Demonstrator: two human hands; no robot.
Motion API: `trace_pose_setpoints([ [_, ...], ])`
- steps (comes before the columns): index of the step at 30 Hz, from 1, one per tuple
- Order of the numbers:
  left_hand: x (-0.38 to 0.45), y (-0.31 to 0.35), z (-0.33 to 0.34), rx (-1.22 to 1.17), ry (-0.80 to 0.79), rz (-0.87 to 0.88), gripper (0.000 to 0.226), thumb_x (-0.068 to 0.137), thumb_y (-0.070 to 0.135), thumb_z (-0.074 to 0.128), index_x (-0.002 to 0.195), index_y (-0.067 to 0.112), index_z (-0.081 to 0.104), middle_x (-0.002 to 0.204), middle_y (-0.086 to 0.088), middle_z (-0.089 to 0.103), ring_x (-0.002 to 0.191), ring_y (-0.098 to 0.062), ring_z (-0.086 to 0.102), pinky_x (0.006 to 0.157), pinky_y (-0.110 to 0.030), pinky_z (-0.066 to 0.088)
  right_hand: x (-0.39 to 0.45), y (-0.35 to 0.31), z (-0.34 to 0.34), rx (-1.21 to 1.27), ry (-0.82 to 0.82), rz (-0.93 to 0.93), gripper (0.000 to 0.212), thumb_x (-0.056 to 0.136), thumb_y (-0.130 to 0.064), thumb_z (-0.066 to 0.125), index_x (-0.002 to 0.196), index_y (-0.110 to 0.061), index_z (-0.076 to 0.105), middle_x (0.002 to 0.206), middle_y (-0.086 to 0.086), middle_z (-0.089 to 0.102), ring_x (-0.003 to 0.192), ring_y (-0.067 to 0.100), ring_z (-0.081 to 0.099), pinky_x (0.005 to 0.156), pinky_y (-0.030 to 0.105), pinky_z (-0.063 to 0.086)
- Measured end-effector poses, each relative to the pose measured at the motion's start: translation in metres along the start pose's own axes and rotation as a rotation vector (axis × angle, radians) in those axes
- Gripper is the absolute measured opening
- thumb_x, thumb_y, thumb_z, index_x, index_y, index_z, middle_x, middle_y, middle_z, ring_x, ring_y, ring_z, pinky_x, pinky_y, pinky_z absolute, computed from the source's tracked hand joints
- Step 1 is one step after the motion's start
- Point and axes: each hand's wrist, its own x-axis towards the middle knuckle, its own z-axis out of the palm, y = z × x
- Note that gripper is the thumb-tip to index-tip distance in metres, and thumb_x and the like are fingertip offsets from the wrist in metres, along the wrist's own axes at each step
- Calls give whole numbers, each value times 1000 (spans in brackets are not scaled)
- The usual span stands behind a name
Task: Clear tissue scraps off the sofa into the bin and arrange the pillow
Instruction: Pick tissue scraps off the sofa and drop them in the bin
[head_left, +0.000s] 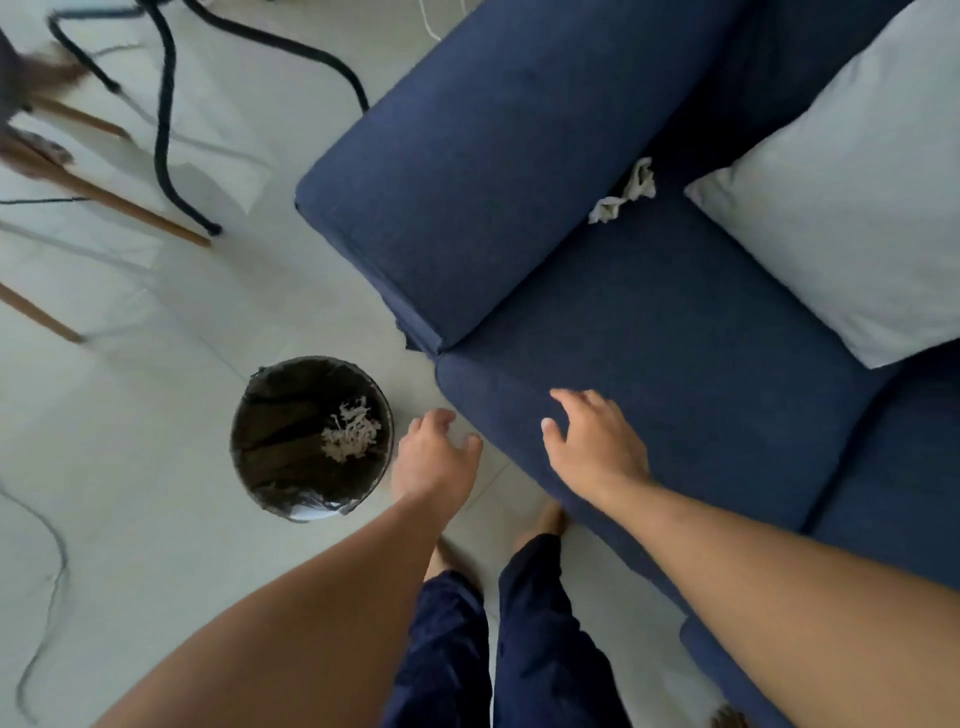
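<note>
Fingers (566, 400) over sofa (675, 332) edge

Pillow (852, 208) cut off at right edge.

Both bare forearms reach forward and down from the lower edge of the view. The left hand (434, 457) hangs palm down just off the front corner of the sofa (649, 322), over the floor, its fingers loosely spread and slightly curled, holding nothing. The right hand (592, 441) is over the sofa's front edge, palm down, fingers spread and empty; whether it touches the fabric cannot be told. Below, two legs in dark trousers stand with bare feet close to the sofa's front.
</note>
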Motion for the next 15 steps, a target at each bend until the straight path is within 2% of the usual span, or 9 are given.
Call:
trace_pose_setpoints([
  [8,-4,89,24,93,-41,110,50,91,43,58,138,27,52,139,1,54,121,-28,56,99,-47,48,8,72,-52,18,47,113,50,104,-42,47,152,-27,43,147,0,50,133,25,47,92,44,52],
  [15,6,148,56,197,-97,130,49,92,41,57,138,27,52,135,0,53,126,-27,51,106,-50,42,22,126,-75,105,66,199,49,105,-41,47,150,-25,45,144,2,52,129,26,50,88,43,54],
])
